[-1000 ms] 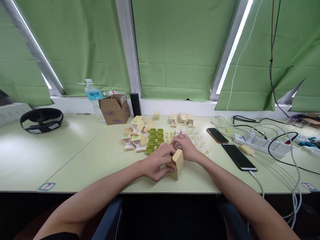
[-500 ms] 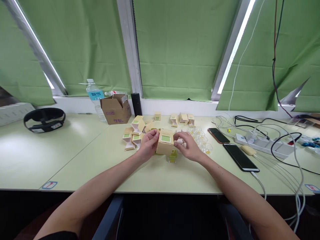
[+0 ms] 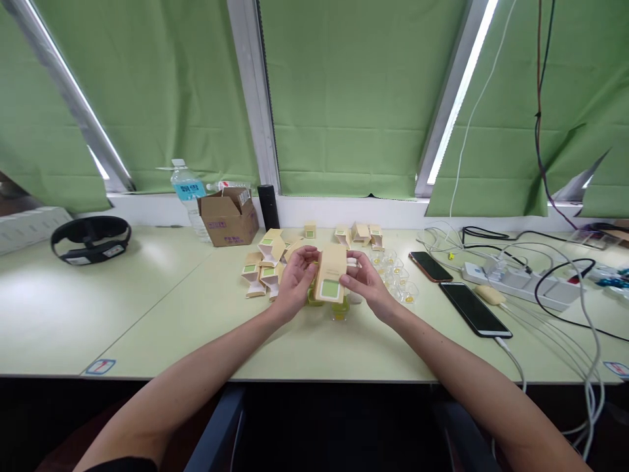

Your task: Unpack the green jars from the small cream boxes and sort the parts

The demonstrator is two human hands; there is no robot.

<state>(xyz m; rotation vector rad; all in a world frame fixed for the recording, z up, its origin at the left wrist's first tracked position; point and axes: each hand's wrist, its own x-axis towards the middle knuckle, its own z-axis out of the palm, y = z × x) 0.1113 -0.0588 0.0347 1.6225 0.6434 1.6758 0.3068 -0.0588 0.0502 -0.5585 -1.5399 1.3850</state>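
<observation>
Between my hands is a small tan cardboard box (image 3: 332,267) with a green label, held above the table. My left hand (image 3: 296,278) grips its left side, thumb against the edge. My right hand (image 3: 366,282) closes on its right side, thumb pressed on the front near the label. Below the box stands a small clear container with green contents (image 3: 340,311), partly hidden. Several open tan boxes (image 3: 253,272) lie to the left of my left hand. To the right of my right hand are several small clear plastic cups (image 3: 403,290) with yellow spots.
More tan boxes (image 3: 360,233) stand at the back. Two phones (image 3: 474,310) lie to the right, near a white power strip (image 3: 521,286) and tangled cables. A brown carton (image 3: 228,219), a water bottle (image 3: 189,193), a black cylinder (image 3: 268,206) and a black headset (image 3: 91,241) are left.
The box has tipped so that a longer face shows and its label sits lower. My right thumb has moved onto the front of the box.
</observation>
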